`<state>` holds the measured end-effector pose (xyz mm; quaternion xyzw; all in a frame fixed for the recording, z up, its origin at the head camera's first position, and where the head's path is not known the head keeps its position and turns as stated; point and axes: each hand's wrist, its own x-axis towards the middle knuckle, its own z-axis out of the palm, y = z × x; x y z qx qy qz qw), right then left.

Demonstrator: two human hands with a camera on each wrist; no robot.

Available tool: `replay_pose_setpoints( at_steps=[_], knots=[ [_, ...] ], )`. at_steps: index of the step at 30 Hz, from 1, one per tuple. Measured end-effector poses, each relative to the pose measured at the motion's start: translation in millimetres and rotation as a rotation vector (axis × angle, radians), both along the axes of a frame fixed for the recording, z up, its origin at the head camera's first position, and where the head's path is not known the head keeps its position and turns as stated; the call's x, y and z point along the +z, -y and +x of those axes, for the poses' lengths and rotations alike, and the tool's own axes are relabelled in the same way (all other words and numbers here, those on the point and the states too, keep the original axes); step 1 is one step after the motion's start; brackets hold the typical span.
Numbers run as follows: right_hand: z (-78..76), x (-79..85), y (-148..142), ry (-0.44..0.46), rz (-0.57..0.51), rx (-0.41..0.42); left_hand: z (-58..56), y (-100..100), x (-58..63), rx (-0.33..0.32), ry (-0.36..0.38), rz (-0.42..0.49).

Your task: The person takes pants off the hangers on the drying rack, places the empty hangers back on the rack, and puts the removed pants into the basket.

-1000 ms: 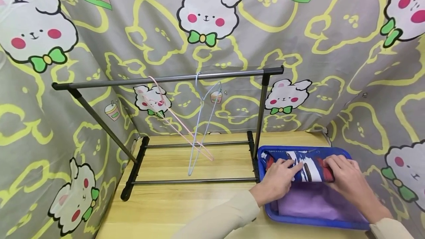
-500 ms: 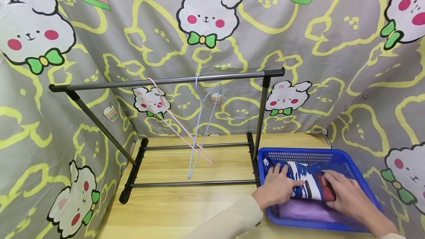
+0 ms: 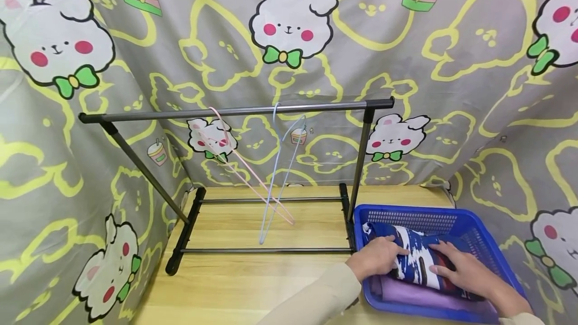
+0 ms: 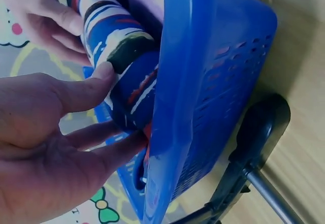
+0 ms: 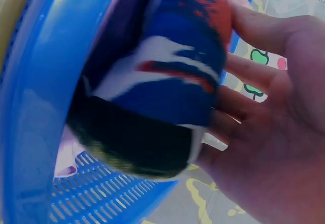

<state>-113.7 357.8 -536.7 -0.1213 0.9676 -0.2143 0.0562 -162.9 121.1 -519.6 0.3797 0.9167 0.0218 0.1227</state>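
Observation:
A folded, rolled-looking cloth [image 3: 417, 257], patterned in blue, white, red and black, lies in a blue plastic basket [image 3: 489, 234]. Purple fabric [image 3: 420, 295] lies beneath it. My left hand [image 3: 377, 257] holds the cloth's left end; in the left wrist view its thumb [image 4: 104, 76] presses on the cloth while other fingertips reach the far side. On the right part of the cloth, my right hand [image 3: 469, 270] holds it with thumb and fingers spread apart. In the right wrist view, the right fingertips are partly hidden behind the cloth [image 5: 167, 92].
A black rack [image 3: 244, 112] stands left of the basket on a wooden table [image 3: 253, 285]. From its top bar hang a pink hanger [image 3: 253, 172] and a light blue hanger [image 3: 274, 179]. A patterned grey curtain [image 3: 361, 74] surrounds the back and sides.
Both hands have drawn the patterned cloth toward the basket's near side, covering more of the purple fabric. More of the basket's far wall shows. The view has shifted slightly.

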Motion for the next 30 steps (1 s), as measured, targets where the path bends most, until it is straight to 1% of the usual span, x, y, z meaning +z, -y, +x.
replay_pose_setpoints(
  at_steps=[4,9,13,17,21,23,25,27,30],
  knots=[
    [-5.0,-4.7,-4,0.087,0.022,0.020,2.9,-5,-2.2,0.030,0.044,0.016],
    [-9.6,-11.9,-2,0.144,0.012,0.046,6.8,-5,-8.0,0.048,0.024,-0.003],
    [-10.8,-14.3,0,0.152,0.021,0.047,8.3,-3,-12.2,0.067,0.033,-0.003],
    [-12.4,-11.1,3,0.166,0.035,0.039,6.8,-3,-13.0,0.079,0.044,-0.005],
    [-11.9,-8.3,4,0.174,0.035,0.042,6.9,1,-13.8,0.066,0.041,-0.035],
    [-12.6,-6.5,6,0.165,0.028,0.051,6.7,7,-12.7,0.045,0.014,-0.039],
    [-14.3,-1.7,9,0.143,0.024,0.050,5.7,17,-10.7,0.023,-0.028,-0.020],
    [-15.4,3.9,13,0.091,0.022,0.036,3.4,27,-6.8,0.004,-0.079,0.019],
    [-17.7,13.2,20,0.006,0.020,-0.006,-2.0,45,-2.0,0.002,-0.154,0.123]
  ],
)
